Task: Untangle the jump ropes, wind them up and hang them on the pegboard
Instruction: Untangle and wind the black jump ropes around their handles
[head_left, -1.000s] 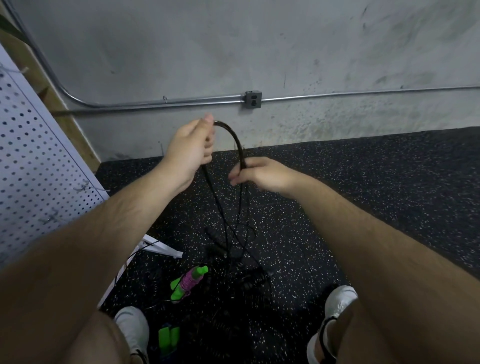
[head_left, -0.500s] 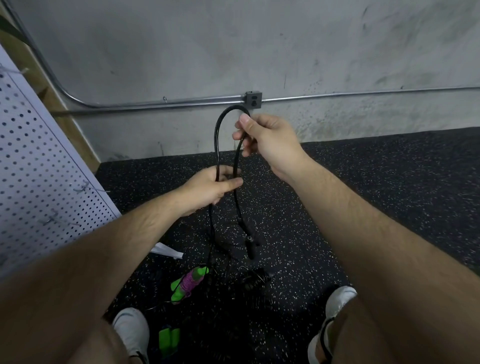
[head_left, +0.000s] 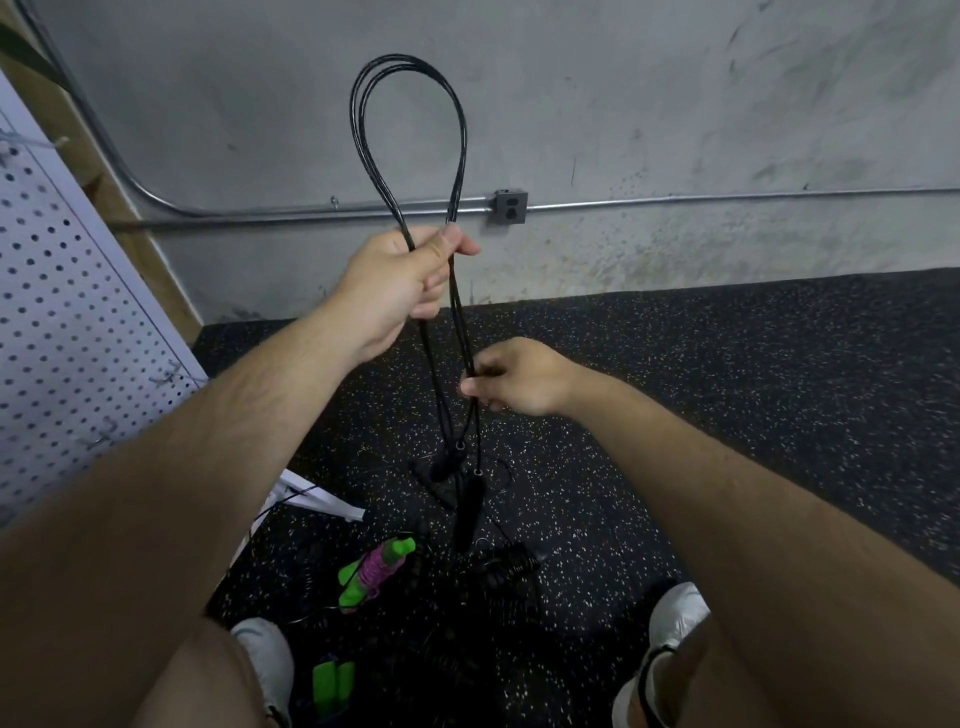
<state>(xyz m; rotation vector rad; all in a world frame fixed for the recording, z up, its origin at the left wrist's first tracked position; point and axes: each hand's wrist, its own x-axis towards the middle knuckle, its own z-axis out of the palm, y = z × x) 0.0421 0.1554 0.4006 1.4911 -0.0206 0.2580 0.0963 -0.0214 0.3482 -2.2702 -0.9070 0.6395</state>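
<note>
A grey concrete wall (head_left: 675, 93) fills the back of the view, scuffed and stained darker near its foot. A metal conduit (head_left: 727, 200) runs level along it, through a grey outlet box (head_left: 510, 208), then bends upward toward the upper left corner. Below the wall lies a black rubber floor (head_left: 779, 374) flecked with pale specks. Bare wooden boards (head_left: 135, 239) stand against the wall at the far left, and on the floor stand two white shoes — the left sneaker (head_left: 265, 660) and the right sneaker (head_left: 675, 613).

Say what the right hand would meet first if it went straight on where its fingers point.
Likely the other hanging strand of the black jump rope, then the left forearm; depth is unclear.
</note>
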